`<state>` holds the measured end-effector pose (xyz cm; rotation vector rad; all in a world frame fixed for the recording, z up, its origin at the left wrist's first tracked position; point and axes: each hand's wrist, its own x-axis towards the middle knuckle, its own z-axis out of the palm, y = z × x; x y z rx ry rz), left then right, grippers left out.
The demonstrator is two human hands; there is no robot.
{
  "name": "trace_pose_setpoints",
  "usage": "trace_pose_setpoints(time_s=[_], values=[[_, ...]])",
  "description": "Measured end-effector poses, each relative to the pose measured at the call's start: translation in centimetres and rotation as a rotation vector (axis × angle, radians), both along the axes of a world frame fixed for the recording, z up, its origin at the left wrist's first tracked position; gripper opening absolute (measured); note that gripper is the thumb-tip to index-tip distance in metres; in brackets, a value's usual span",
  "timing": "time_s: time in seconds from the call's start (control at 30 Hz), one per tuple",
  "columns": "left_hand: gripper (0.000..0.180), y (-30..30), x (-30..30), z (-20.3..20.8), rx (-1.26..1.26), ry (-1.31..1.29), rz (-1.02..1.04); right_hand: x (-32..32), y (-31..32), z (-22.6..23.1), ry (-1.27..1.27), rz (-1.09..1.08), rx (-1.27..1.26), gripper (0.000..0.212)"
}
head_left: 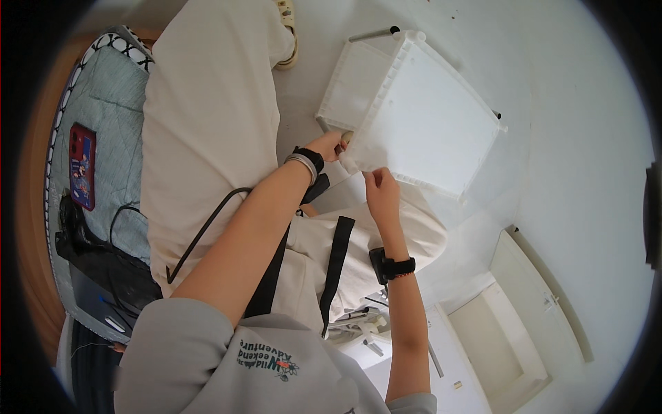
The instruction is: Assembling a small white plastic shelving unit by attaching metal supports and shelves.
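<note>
I hold a white plastic tray-like shelf panel (427,117) tilted above the white floor, in front of my knees. My left hand (329,145) grips its near corner from the left, with a dark band on the wrist. My right hand (381,190) pinches the near edge just below that corner; a black watch sits on that wrist. A second white panel (355,83) lies behind the first, partly hidden by it. A grey metal rod (372,33) lies on the floor beyond the panels.
Another white tray (514,331) rests on the floor at lower right, with small white parts and a rod (365,324) near my legs. A bed with a grey cover (103,117) is on the left, holding a red phone (82,165) and black cables.
</note>
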<state>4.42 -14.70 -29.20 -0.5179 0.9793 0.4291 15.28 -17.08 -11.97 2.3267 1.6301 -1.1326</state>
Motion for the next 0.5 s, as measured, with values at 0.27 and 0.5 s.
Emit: trace_pose_setpoints(time_s=[0.27,0.5], values=[[0.012,-1.3,-0.7,-2.0,0.445,0.042,-0.194,3.1,-0.6,-2.8,0.578,-1.161,-0.167,0.035],[0.022,-1.1,-0.1,-2.7,0.431,0.109,-0.221,1.6,0.7,-4.9,1.173,-1.856,0.285,0.055]])
